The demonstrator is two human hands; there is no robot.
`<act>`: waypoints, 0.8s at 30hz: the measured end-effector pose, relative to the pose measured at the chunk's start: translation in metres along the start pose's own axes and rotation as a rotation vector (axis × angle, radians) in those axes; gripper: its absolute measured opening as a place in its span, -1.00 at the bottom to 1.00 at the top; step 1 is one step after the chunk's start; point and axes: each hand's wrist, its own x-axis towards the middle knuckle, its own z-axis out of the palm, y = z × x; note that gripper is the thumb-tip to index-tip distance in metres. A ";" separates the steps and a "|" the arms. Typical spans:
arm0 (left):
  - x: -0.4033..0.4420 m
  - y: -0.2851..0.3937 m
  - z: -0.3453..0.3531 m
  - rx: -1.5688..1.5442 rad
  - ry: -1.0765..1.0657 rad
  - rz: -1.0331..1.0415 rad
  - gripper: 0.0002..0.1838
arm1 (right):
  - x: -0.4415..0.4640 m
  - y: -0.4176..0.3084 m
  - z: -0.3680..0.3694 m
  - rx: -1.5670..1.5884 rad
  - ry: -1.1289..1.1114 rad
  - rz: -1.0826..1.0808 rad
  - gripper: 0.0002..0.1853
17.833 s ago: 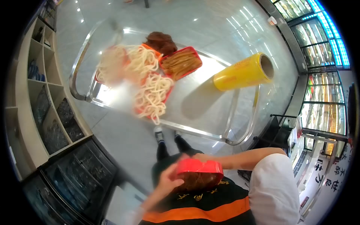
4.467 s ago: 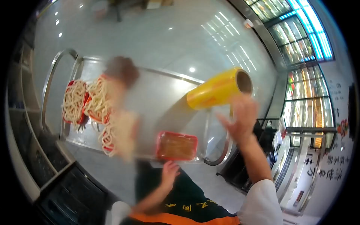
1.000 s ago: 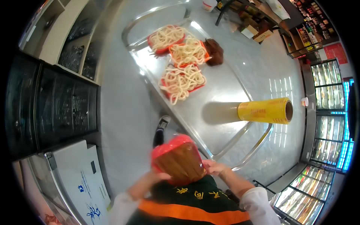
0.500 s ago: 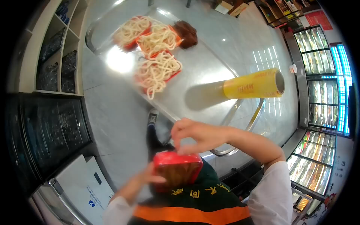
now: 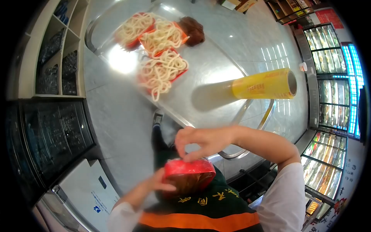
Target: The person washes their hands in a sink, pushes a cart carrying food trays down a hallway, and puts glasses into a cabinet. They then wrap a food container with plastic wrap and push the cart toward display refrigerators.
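A red tray of brown food (image 5: 189, 176), with clear film over it, is tilted up close to my apron. My left hand (image 5: 154, 183) holds its left side, thumb across the front. My right hand (image 5: 199, 143) reaches over from the right and pinches at the tray's upper edge; whatever film is between the fingertips is too small to make out. Beyond, on the metal cart (image 5: 201, 104), stands a yellow roll (image 5: 262, 85). Pale noodles (image 5: 164, 71) fill red trays at the cart's far left, beside a brown lump (image 5: 192, 31).
Shelves with dark plastic packs (image 5: 54, 46) stand on the left, above a dark cabinet (image 5: 54, 135). A white box-like unit (image 5: 91, 189) is at lower left. Lit display coolers (image 5: 328, 92) line the right. The cart's curved handle (image 5: 266, 116) rises near my right forearm.
Over the last second my right hand has moved from the tray's right side to its upper edge. The tray has turned upright. Since half a second ago, tray and hands have shifted slightly right.
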 end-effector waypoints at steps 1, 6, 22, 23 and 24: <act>0.001 0.001 0.000 0.025 -0.002 0.002 -0.20 | 0.001 0.004 0.000 0.004 -0.018 -0.003 -0.91; 0.003 0.000 -0.004 0.068 -0.002 -0.020 -0.20 | 0.009 0.001 0.002 -0.130 0.096 -0.110 -0.90; -0.009 -0.001 -0.007 0.164 -0.114 -0.099 -0.20 | -0.006 -0.015 0.002 -0.079 0.009 -0.073 -0.91; -0.009 0.000 -0.007 0.170 -0.099 -0.127 -0.20 | -0.005 -0.011 0.002 -0.013 -0.056 -0.103 -0.91; -0.009 0.000 -0.007 0.170 -0.099 -0.127 -0.20 | -0.004 -0.008 0.003 -0.014 -0.056 -0.103 -0.91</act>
